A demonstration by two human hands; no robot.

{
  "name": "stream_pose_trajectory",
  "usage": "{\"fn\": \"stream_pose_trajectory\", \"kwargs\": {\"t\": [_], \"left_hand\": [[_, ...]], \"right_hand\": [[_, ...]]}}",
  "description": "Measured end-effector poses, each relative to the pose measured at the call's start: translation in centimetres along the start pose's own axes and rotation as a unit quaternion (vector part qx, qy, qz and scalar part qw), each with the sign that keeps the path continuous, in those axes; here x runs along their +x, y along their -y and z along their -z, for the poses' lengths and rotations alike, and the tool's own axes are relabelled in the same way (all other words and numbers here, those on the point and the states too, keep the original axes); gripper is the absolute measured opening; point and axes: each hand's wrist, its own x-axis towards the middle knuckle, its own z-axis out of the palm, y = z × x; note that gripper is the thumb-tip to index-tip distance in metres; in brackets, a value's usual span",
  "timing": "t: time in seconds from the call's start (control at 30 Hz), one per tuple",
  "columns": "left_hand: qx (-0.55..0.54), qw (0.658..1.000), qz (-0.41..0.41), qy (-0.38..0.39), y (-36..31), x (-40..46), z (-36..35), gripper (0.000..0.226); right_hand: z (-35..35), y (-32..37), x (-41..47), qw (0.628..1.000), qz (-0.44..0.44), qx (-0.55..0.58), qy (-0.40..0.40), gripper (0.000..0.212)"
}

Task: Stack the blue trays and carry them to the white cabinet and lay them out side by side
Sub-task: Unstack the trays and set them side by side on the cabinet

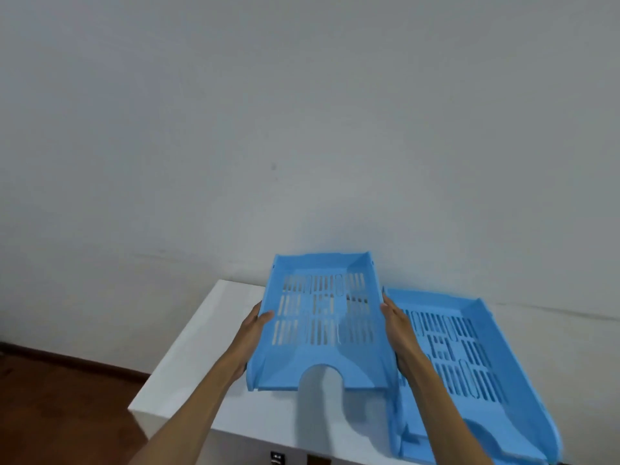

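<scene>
Second blue tray going down on the white cabinet

The left hand (pixel 255 333) and right hand (pixel 397 330) have their fingers clamped on the side walls of the held tray (pixel 322 330), over the cabinet (pixel 208 330), just beside the other tray (pixel 469 360). Looks light, stiff, slotted plastic; side walls seem the best grip.

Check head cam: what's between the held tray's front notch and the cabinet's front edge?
Nothing but bare white cabinet top, in shadow. The held tray, gripped by the left hand and right hand, shades it. The second tray lies to its right.
</scene>
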Motion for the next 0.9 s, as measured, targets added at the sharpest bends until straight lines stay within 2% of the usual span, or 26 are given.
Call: {"fn": "stream_pose_trajectory", "kwargs": {"t": [0.3, 0.43, 0.63, 0.77, 0.9], "left_hand": [[0.071, 0.994, 0.021, -0.078, 2.4, 0.3, 13.2, 0.028], [0.119, 0.990, 0.028, -0.075, 3.7, 1.5, 16.9, 0.030], [0.176, 0.981, 0.032, -0.079, 5.8, 2.8, 20.2, 0.028], [0.188, 0.978, 0.042, -0.075, 6.7, 3.3, 20.9, 0.031], [0.206, 0.975, 0.030, -0.072, 6.9, 4.0, 21.3, 0.034]], "right_hand": [[-14.1, -5.7, -1.9, 0.997, -0.060, 0.017, 0.056, 0.044], [-17.8, -7.0, -3.7, 0.993, -0.104, 0.030, 0.057, 0.040], [-21.8, -9.4, -3.3, 0.993, -0.109, -0.016, 0.031, 0.039], [-23.1, -8.1, -3.9, 0.993, -0.105, -0.060, 0.010, 0.036], [-23.7, -7.6, -4.0, 0.992, -0.092, -0.084, 0.002, 0.043]]}}
